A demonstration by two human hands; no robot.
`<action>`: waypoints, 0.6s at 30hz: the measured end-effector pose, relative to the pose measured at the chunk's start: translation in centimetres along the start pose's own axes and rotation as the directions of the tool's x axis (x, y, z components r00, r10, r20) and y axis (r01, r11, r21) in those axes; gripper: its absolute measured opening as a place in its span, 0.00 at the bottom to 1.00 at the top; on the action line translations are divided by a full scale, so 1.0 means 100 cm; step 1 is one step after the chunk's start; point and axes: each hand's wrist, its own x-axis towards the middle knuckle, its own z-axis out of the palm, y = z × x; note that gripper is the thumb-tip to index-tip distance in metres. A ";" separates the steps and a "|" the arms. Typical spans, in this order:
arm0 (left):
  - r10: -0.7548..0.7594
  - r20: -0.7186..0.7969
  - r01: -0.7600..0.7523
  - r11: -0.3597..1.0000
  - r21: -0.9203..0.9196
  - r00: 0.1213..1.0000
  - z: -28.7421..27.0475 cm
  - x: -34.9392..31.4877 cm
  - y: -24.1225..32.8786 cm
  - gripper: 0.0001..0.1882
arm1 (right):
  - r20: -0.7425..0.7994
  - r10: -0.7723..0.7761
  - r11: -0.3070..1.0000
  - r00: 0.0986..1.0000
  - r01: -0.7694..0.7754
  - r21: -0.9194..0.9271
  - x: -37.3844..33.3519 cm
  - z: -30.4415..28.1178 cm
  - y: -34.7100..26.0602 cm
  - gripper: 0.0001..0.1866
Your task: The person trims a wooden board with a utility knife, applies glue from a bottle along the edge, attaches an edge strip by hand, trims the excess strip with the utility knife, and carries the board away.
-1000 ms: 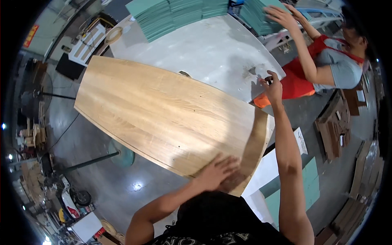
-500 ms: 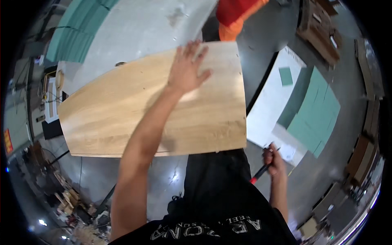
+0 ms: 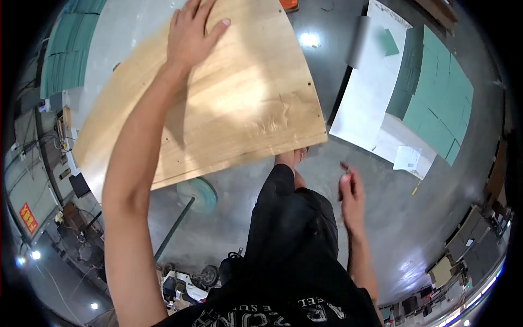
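A large pale plywood panel (image 3: 234, 109) with one curved side spans the upper left, its straight near edge slanting up toward the right. Small dark holes or marks dot its right end. My left hand (image 3: 192, 38) lies flat on the panel's face, fingers stretched out and thumb apart. Off the panel's near right corner, my right hand (image 3: 351, 199) hangs in the air with its fingers curled. Something small and dark shows at its fingertips, too blurred to name.
Under the panel's far side is a white tabletop (image 3: 122, 27), with stacked green sheets (image 3: 68, 54) at its left. To the right, a white board (image 3: 368, 90) and green sheets (image 3: 441, 92) lie beside a paper (image 3: 406, 158). A round-based stand (image 3: 199, 195) is below the panel.
The panel's near edge now slants, and the panel looks larger and higher in view. My right hand has risen; the black-and-red tool seen in it before no longer shows. My left hand stays on the panel.
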 end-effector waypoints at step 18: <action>-0.010 -0.038 0.009 0.999 -0.039 0.999 0.001 0.006 0.002 0.36 | 0.405 -0.069 0.910 0.912 -0.109 0.400 0.087 0.025 -0.059 0.12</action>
